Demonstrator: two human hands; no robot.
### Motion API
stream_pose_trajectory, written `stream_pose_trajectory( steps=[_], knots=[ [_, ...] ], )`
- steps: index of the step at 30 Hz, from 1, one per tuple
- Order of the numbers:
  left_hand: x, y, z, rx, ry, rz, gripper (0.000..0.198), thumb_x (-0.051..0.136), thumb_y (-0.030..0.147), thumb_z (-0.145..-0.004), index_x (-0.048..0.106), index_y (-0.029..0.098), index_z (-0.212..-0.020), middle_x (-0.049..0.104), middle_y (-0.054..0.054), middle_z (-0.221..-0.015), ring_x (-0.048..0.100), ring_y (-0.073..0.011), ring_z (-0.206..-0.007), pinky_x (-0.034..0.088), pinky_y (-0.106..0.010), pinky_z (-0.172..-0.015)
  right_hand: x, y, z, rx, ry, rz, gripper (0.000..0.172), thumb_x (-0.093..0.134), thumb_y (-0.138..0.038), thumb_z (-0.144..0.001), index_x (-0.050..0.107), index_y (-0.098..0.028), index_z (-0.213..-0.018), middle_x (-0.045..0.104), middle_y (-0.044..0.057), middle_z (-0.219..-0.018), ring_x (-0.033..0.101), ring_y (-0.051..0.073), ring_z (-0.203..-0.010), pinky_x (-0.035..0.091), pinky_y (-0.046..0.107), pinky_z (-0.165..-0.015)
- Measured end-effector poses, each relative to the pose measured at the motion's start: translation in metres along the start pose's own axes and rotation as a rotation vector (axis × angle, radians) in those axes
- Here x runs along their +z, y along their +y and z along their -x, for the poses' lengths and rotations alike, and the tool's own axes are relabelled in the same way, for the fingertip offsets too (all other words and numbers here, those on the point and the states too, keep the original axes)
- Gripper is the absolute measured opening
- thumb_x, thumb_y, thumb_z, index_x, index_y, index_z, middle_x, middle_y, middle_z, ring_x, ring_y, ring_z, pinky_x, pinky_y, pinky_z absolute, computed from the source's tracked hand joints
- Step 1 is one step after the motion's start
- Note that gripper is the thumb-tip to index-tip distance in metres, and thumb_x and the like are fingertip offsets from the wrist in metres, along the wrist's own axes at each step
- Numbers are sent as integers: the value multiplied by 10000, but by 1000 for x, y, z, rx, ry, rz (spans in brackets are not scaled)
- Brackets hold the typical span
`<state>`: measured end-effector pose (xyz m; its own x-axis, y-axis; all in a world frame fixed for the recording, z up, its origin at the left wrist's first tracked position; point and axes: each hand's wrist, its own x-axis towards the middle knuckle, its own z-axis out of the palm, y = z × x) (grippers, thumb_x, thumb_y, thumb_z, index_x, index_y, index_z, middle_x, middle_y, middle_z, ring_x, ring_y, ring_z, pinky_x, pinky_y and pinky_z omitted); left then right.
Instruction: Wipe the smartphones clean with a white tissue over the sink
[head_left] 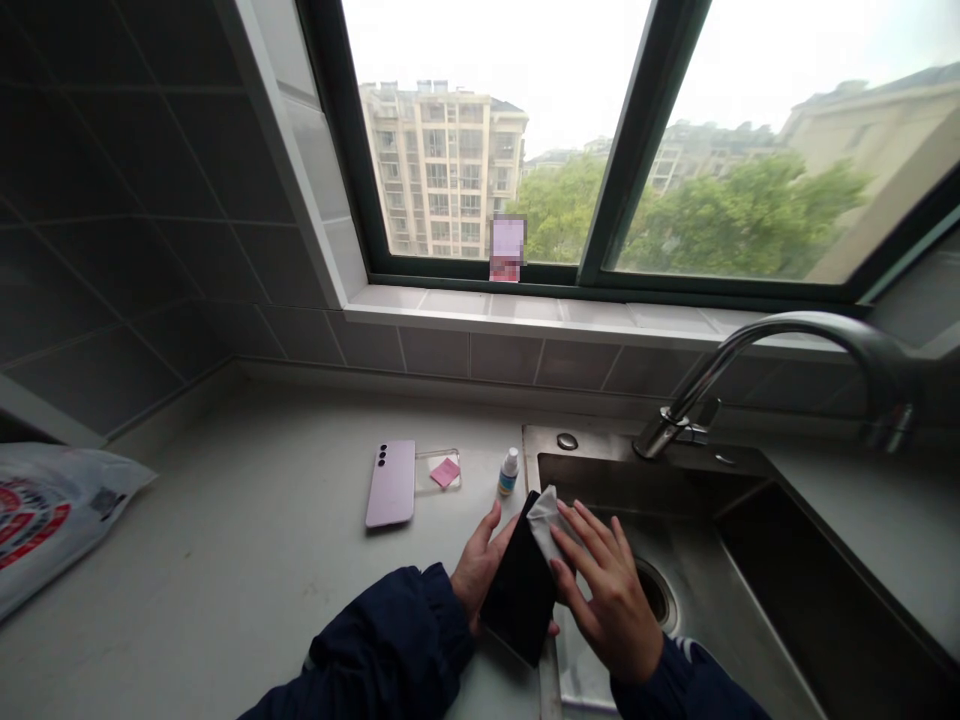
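Observation:
My left hand [480, 565] grips a smartphone [519, 600] with a black screen face up, tilted over the counter beside the sink's edge. My right hand [604, 580] presses a thin white wipe [546, 520] against the phone's upper right part, its fingers stretched over the wipe. Just beyond the phone stands a small spray bottle [508, 472] with a white cap and a blue and yellow label. Further left, a lilac smartphone [391, 485] lies with its cameras up. Beside it is a clear phone case [422, 483] with a pink square [445, 472] on it.
A stainless steel sink [531, 455] with a curved tap [780, 322] fills the right side. A white plastic bag [67, 510] with red print lies at the far left on the pale counter [247, 560]. Behind is a tiled ledge [540, 308] below a window.

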<state>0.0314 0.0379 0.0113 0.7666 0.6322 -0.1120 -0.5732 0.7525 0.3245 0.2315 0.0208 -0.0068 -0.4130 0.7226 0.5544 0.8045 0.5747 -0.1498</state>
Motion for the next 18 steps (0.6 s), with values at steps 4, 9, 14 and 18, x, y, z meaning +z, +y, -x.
stream_pose_trajectory(
  steps=[4,9,14,18],
  knots=[
    [-4,-2,-2,35,-13,25,695,325,657,-895,314,275,-1476,611,-121,-1246,619,-286,-1046,427,-479,-956,-1,-2,0,-99,-9,-46,459,503,-203,-933,488,-216,-1391,559,86,-1384,456,261,-1347,212,541,-1167],
    [-9,-3,-3,56,-5,40,694,321,658,-896,338,260,-1464,611,-126,-1230,625,-276,-1029,431,-473,-951,-1,0,-1,-155,-65,-34,456,525,-197,-930,493,-196,-1384,540,90,-1404,445,248,-1356,242,513,-1161],
    [-3,-2,-1,30,15,15,681,316,682,-884,379,285,-1434,628,-115,-1172,642,-274,-952,464,-494,-884,-6,2,-3,-57,-11,-29,380,532,-247,-928,572,-229,-1305,597,73,-1339,517,263,-1278,270,525,-1135],
    [2,-1,-1,45,30,5,687,330,693,-874,401,273,-1413,641,-107,-1092,641,-257,-908,475,-470,-853,-12,-2,-5,-41,31,-127,218,543,-193,-901,682,-241,-1063,677,60,-1137,619,231,-1074,364,497,-1070]
  ],
)
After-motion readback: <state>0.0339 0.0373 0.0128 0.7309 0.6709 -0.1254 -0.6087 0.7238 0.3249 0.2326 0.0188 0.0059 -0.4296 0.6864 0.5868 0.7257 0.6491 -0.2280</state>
